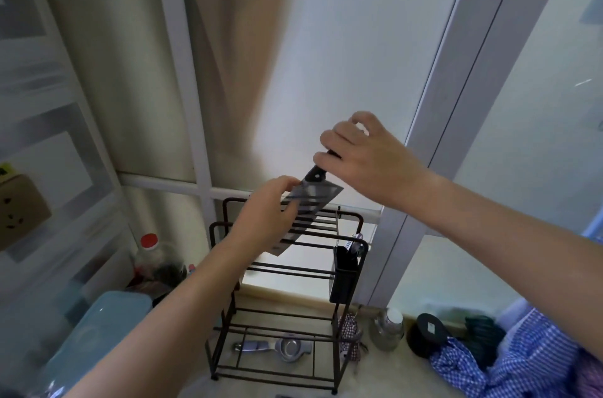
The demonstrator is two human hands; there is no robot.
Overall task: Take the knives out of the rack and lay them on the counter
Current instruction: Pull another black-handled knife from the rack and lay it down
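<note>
Two hands on blurred cleaver (305, 205), handle hidden by right hand (365, 159)

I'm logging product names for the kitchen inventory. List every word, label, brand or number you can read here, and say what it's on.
No text here can be read.
Cleaver: no legible brand on the blade; it is motion-blurred.
Cardboard box: dark marks, too blurred to read.
Black round lid: a small pale label, too small to read.
Red-capped bottle: no label readable.
</note>
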